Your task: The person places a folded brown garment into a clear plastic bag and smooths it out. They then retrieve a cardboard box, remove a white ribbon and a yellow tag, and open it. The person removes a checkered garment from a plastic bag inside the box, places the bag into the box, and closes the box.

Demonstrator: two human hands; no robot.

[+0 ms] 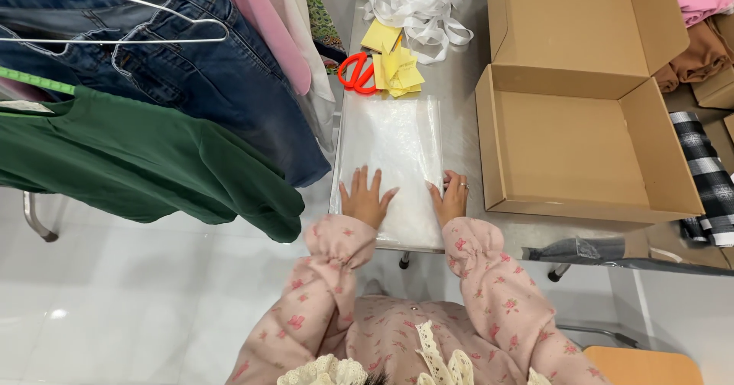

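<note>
A stack of clear plastic bags (394, 144) lies flat on the metal table (462, 87) in front of me. My left hand (365, 198) rests palm down on the near left part of the bags, fingers spread. My right hand (453, 198) lies at the near right edge of the bags, fingers curled on the plastic; a ring is on one finger. Whether it pinches the top bag is not clear. Both sleeves are pink with a flower print.
An open cardboard box (581, 152) stands right of the bags. Red-handled scissors (356, 74), yellow paper slips (397, 68) and white ribbon (413, 3) lie beyond them. Jeans (206, 71) and a green top (145, 163) hang on the left. Folded cloths (707, 178) lie far right.
</note>
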